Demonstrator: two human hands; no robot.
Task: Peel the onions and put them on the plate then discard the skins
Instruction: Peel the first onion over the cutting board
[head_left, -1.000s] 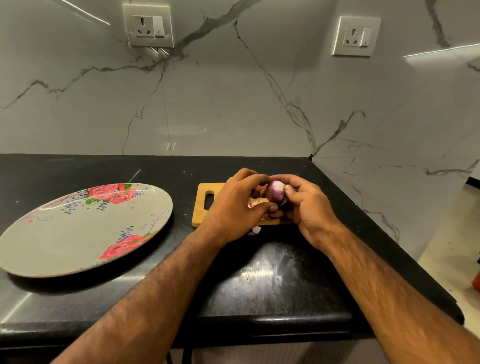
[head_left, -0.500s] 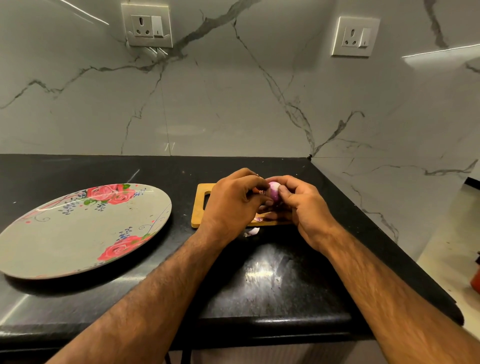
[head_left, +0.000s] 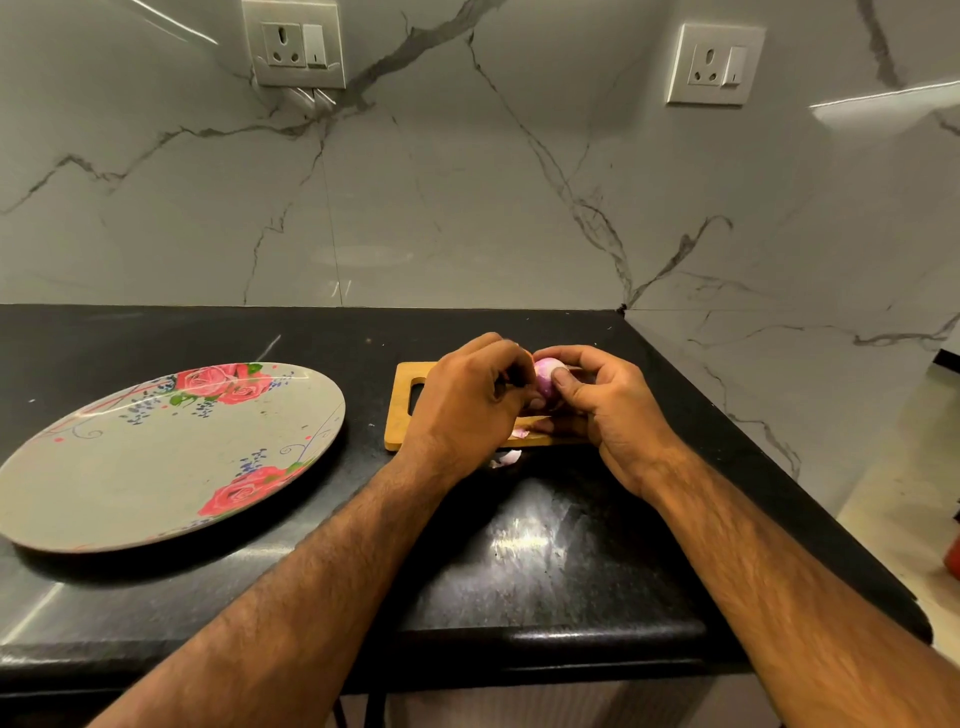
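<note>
A home kitchen, this: black stone tabletop (head_left: 545, 545) in a corner, veined marble backsplash (head_left: 467, 197), two wall sockets (head_left: 294, 42), a wooden cutting board (head_left: 408, 371), a rose-patterned plate (head_left: 156, 467).

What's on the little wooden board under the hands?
A pink onion skin scrap lies on the cutting board. The left hand and right hand, holding an onion, hide the rest.

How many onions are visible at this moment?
1. The onion is gripped between the left hand and the right hand, over the wooden board. More may be hidden behind the hands; the plate holds none.
</note>
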